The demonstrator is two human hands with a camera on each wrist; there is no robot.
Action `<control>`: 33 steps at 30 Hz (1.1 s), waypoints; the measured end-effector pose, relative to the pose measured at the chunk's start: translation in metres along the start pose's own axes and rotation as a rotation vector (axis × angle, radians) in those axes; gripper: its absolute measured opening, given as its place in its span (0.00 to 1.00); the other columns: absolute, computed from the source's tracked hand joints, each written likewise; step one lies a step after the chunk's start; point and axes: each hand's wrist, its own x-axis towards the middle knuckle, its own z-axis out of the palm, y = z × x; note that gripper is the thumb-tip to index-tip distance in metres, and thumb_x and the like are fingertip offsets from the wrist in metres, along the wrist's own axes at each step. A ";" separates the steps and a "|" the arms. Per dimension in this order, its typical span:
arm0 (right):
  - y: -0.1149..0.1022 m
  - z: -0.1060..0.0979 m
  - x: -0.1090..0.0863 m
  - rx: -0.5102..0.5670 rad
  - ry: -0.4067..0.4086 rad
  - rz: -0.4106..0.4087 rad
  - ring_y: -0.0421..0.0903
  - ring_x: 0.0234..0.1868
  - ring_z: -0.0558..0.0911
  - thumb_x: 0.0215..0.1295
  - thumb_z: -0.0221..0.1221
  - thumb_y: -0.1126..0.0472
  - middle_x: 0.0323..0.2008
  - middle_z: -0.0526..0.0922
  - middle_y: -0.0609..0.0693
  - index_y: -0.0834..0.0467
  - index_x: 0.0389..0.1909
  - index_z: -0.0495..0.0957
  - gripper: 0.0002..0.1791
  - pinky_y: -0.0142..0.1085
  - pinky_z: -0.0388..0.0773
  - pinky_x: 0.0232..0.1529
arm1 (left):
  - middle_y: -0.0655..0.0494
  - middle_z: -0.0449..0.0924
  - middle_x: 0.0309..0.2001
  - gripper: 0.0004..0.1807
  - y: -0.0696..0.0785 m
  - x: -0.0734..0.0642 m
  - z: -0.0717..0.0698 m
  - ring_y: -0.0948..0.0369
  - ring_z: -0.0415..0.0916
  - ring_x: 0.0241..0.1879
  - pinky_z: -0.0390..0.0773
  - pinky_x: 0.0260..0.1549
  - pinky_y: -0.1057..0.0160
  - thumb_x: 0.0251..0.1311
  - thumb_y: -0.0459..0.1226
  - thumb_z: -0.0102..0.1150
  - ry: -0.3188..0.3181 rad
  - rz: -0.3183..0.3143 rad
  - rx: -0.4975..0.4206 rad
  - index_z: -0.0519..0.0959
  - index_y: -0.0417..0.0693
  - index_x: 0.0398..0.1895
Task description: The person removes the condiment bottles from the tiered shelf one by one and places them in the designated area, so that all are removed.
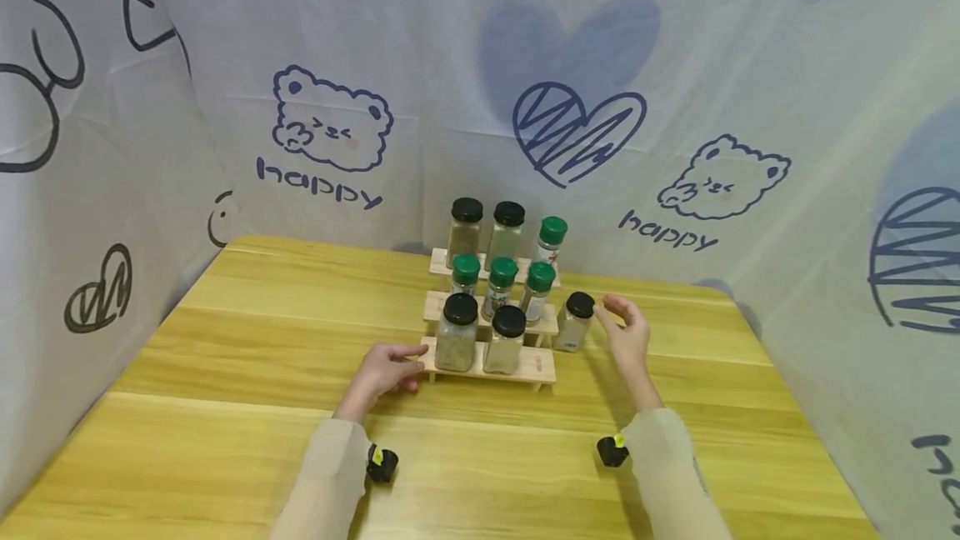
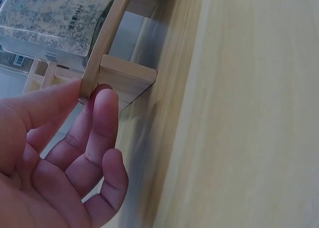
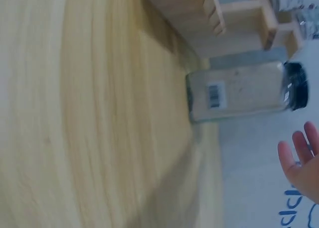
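A three-tier wooden spice rack (image 1: 546, 367) carries jars on each step. My left hand (image 1: 386, 369) pinches the left end of its lowest step; in the left wrist view the thumb lies above the board (image 2: 107, 44) and curled fingers (image 2: 103, 113) below. To the right of the rack, a spice jar (image 1: 573, 325) with a black lid and pale contents stands upright on the table. My right hand (image 1: 628, 338) is just right of that jar, fingers extended near its lid. The right wrist view shows a gap between the fingers (image 3: 301, 147) and the jar (image 3: 239, 92).
Two black-lidded jars (image 1: 459, 340) stand on the front step and three green-capped bottles (image 1: 497, 297) on the middle one. The top step holds two black-lidded jars (image 1: 507, 242) and a green-capped bottle (image 1: 550, 244). Behind the wooden table (image 1: 247, 340) hangs a printed cloth (image 1: 450, 48).
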 end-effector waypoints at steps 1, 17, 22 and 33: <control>-0.003 0.000 -0.002 -0.007 0.026 -0.008 0.62 0.45 0.71 0.55 0.56 0.76 0.42 0.74 0.71 0.79 0.42 0.70 0.14 0.21 0.70 0.34 | 0.44 0.81 0.31 0.18 0.000 0.000 0.000 0.60 0.75 0.17 0.68 0.14 0.69 0.52 0.29 0.58 -0.005 0.001 -0.001 0.76 0.40 0.49; -0.031 0.019 -0.034 0.078 0.007 -0.187 0.36 0.33 0.75 0.56 0.54 0.77 0.32 0.76 0.67 0.81 0.32 0.71 0.07 0.22 0.72 0.31 | 0.46 0.81 0.36 0.18 -0.005 0.003 0.000 0.62 0.75 0.17 0.66 0.12 0.70 0.55 0.33 0.57 -0.045 -0.008 0.007 0.75 0.44 0.52; -0.037 0.027 -0.041 0.104 -0.062 -0.180 0.36 0.31 0.75 0.55 0.54 0.78 0.28 0.78 0.57 0.80 0.31 0.72 0.06 0.22 0.72 0.28 | 0.46 0.80 0.39 0.19 -0.006 0.003 -0.001 0.63 0.75 0.17 0.67 0.13 0.70 0.55 0.33 0.57 -0.048 -0.020 -0.008 0.75 0.44 0.52; -0.056 0.041 -0.054 -0.011 -0.280 -0.268 0.45 0.34 0.77 0.53 0.57 0.77 0.36 0.75 0.71 0.77 0.37 0.73 0.10 0.27 0.74 0.34 | 0.46 0.81 0.37 0.19 -0.006 0.002 -0.003 0.63 0.75 0.17 0.68 0.14 0.68 0.56 0.34 0.56 -0.067 -0.021 -0.010 0.74 0.44 0.53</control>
